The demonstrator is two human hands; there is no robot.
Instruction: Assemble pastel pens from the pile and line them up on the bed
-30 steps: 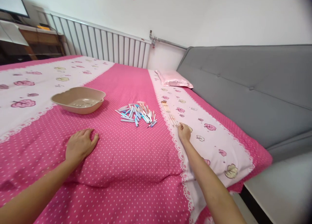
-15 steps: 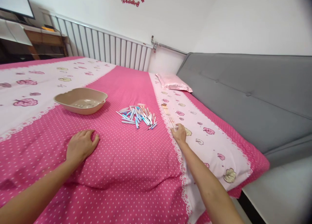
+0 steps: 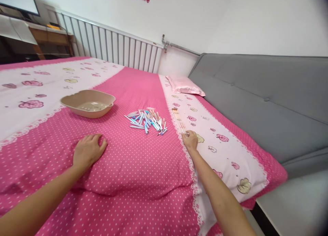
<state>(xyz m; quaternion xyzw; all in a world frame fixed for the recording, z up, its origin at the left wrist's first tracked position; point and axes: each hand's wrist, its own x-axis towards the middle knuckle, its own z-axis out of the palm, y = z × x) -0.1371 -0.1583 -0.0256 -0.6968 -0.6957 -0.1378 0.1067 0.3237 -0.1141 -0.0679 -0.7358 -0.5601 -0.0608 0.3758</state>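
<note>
On the pink dotted bedspread [image 3: 133,181] my left hand [image 3: 88,150] rests palm down, fingers together and thumb apart, holding nothing. My right hand [image 3: 190,140] is at the white flowered strip, its fingers closed around the near ends of some pale pens [image 3: 182,127]; how many it grips is hidden. Just beyond them lies a row of orange-toned pens with dark ends [image 3: 176,114]. A loose heap of blue, grey, white and pinkish pens [image 3: 147,120] is spread between my hands, farther from me.
A beige plastic basin [image 3: 88,104] stands on the bed at the left, behind my left hand. A pink pillow [image 3: 185,84] lies at the far right. The grey padded backrest [image 3: 261,99] borders the right side, and a white radiator [image 3: 107,41] lines the far wall.
The whole view has shifted slightly, so everything sits a little farther right and higher. My right hand stays at the pale pens, its fingers more curled; my left hand rests in place.
</note>
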